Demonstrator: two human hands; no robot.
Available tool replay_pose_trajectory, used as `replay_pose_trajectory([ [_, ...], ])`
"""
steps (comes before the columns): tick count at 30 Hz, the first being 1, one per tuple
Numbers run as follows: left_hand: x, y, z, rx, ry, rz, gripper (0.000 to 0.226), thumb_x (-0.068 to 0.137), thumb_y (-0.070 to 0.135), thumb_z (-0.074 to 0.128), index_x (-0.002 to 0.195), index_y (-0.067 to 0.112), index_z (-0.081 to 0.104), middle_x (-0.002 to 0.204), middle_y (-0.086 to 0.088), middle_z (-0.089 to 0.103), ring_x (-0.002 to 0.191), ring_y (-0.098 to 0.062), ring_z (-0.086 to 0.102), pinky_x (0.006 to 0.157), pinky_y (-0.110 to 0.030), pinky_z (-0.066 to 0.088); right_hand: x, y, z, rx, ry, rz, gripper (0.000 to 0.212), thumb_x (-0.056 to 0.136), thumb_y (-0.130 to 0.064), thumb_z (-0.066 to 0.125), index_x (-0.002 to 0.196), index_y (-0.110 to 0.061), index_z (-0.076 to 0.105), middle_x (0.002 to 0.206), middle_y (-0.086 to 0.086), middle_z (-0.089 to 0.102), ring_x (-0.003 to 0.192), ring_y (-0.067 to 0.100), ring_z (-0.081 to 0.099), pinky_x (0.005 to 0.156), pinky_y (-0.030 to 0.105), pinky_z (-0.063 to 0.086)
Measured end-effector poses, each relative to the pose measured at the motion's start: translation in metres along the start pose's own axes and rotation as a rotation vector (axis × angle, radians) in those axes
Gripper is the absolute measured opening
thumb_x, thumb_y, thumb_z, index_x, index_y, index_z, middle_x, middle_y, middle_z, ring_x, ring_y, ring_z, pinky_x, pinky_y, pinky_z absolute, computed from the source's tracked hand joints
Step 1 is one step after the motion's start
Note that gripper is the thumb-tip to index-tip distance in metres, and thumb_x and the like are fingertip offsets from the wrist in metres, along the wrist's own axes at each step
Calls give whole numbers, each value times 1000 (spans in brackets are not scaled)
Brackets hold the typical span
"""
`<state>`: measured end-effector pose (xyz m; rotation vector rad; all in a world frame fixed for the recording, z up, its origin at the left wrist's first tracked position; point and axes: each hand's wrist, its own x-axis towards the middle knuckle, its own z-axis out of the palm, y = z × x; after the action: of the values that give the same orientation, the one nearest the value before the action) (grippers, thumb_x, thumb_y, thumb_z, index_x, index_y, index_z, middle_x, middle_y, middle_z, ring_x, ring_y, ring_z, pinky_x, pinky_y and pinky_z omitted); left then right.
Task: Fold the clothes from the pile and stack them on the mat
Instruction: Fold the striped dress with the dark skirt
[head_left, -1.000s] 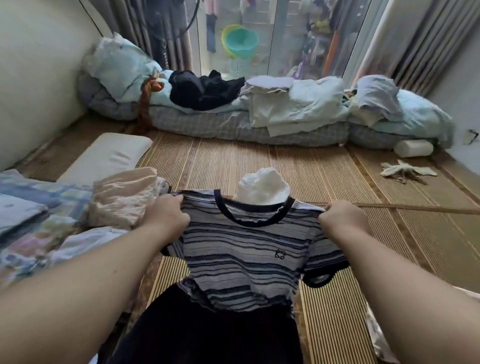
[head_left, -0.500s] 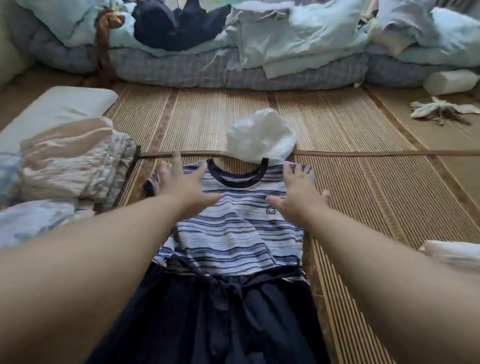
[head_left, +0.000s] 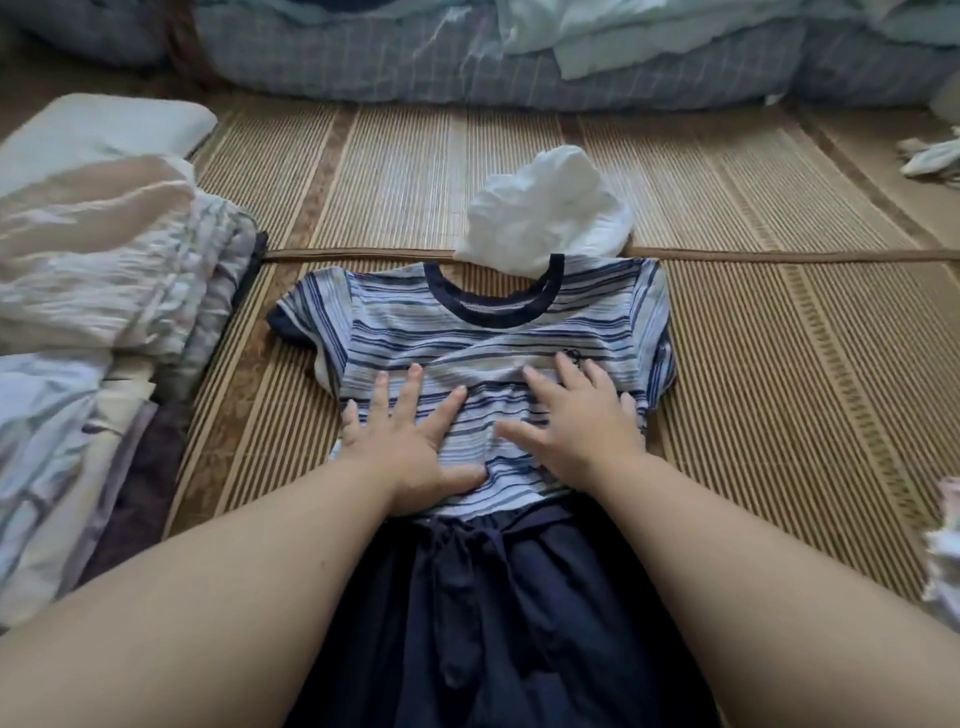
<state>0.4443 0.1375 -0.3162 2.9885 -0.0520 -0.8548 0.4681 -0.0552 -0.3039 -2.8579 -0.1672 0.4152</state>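
A dress with a blue-and-white striped top (head_left: 467, 332) and a dark navy skirt (head_left: 498, 613) lies flat, front up, on the woven straw mat (head_left: 779, 415). My left hand (head_left: 410, 447) and my right hand (head_left: 582, 421) press flat on the striped chest, fingers spread and straight. A crumpled white garment (head_left: 545, 208) sits on the mat just beyond the dress's collar. The pile of clothes (head_left: 98, 249) lies at the left edge of the mat.
A white pillow (head_left: 104, 130) lies at the far left. Checked bedding (head_left: 467, 57) with pale blue quilts runs along the back. A pale rag (head_left: 930, 156) lies at the far right, and light fabric (head_left: 945, 545) shows at the right edge.
One second ago both hands gripped the dress by its shoulders in the air. It now lies on the mat, and my flat hands have slid from the shoulders down to the chest.
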Motion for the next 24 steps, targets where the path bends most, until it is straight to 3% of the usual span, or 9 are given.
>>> replay_pose_trajectory([
  [3, 0, -2, 1, 5, -10, 17, 96, 74, 86, 35, 144, 50, -20, 154, -2, -35, 142, -34, -29, 112, -60, -8, 1, 17, -17, 274, 524, 308, 71, 84, -57, 57, 142, -23, 34, 137, 12, 39, 124, 29, 34, 89, 36, 35],
  [4, 0, -2, 1, 11, -16, 25, 97, 74, 86, 35, 144, 49, -21, 154, -3, -36, 142, -35, -29, 112, -60, -7, 4, 26, -27, 370, 526, 509, 73, 82, -55, 62, 139, -18, 36, 135, 15, 39, 122, 31, 35, 86, 35, 36],
  [6, 1, -2, 1, 19, -28, 25, 101, 73, 86, 38, 144, 47, -23, 153, -4, -37, 141, -36, -30, 111, -61, -7, 12, 44, -42, 492, 324, 780, 67, 76, -50, 70, 126, -10, 49, 133, 17, 44, 122, 34, 40, 91, 37, 39],
  [9, 2, 0, 1, 6, -54, -5, 104, 73, 84, 42, 143, 46, -25, 150, -3, -42, 139, -36, -34, 111, -63, -9, 21, 49, -56, 743, 277, 700, 22, 79, -25, 70, 92, -11, 59, 103, 11, 62, 90, 27, 56, 78, 32, 45],
  [11, 2, 3, 1, -3, -72, -12, 104, 74, 83, 42, 143, 45, -27, 149, -4, -44, 138, -36, -36, 111, -63, -9, 24, 43, -60, 1103, 304, 607, 8, 82, -10, 60, 84, -14, 54, 98, 15, 63, 83, 27, 60, 79, 42, 55],
  [14, 0, 4, 1, -6, -85, -16, 104, 75, 83, 41, 142, 45, -28, 147, -5, -46, 137, -37, -37, 110, -64, -11, 24, 40, -65, 1594, 233, 518, 13, 88, -2, 53, 91, -14, 47, 100, 20, 63, 89, 36, 65, 79, 59, 54],
  [18, -1, 4, 1, -6, -91, -14, 104, 75, 83, 40, 142, 45, -29, 146, -5, -47, 135, -37, -39, 109, -63, -12, 23, 51, -77, 1880, 238, 426, 23, 90, -2, 55, 87, -19, 40, 90, 15, 60, 76, 29, 63, 67, 51, 57],
  [21, -1, 4, 1, -16, -91, -12, 104, 74, 84, 40, 142, 45, -29, 146, -5, -48, 135, -36, -40, 109, -63, -13, 13, 58, -92, 1954, 36, 375, 14, 87, -2, 52, 94, -14, 52, 98, 20, 67, 81, 33, 69, 62, 49, 59],
  [24, -1, 4, 1, -8, -95, -13, 104, 74, 84, 39, 142, 45, -29, 146, -5, -48, 135, -36, -40, 109, -63, -12, 8, 61, -97, 1776, -262, 460, 36, 74, -7, 59, 110, 0, 60, 104, 24, 70, 87, 34, 71, 73, 47, 58],
])
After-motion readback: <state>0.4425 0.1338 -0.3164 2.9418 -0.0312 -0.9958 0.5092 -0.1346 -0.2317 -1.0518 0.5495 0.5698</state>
